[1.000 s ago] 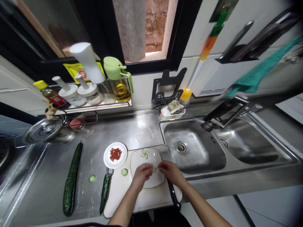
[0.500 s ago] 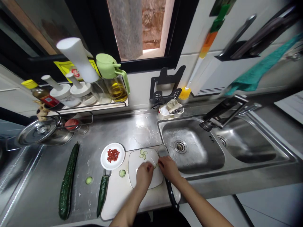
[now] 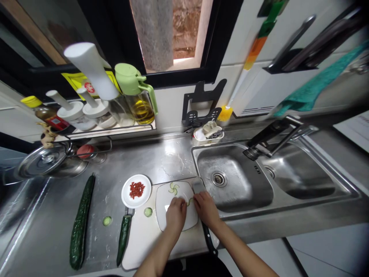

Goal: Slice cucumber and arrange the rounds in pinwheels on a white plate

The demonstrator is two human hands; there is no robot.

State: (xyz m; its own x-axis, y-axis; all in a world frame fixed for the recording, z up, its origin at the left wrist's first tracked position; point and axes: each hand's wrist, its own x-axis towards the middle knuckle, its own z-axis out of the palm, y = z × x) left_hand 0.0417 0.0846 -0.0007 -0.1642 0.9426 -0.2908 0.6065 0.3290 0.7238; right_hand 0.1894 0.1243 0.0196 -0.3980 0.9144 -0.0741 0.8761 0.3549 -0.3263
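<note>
Steel counter [image 3: 173, 157] runs the width of the view, and at its near edge lies a white cutting board [image 3: 141, 238] with a squarish white plate [image 3: 165, 196] on it. Both hands are over that plate. The left hand [image 3: 175, 215] and right hand [image 3: 205, 207] have their fingers drawn in narrow, pinching the two ends of a thin cucumber strip [image 3: 190, 201], which sits low over the plate's right half. Just beyond, a curled cucumber garnish [image 3: 173, 187] rests on the plate. A knife [image 3: 209, 242] lies under the right wrist, its handle past the board's edge. I judge that a careless forearm could knock it off, and a hard pull could tear the strip (it looks very thin). Leftward lie a cut cucumber half [image 3: 123, 240], a whole cucumber [image 3: 79, 227] and a small dish of red bits [image 3: 136, 190]. Farther back are the sink [image 3: 230, 181] and an oil jug [image 3: 138, 96].
</note>
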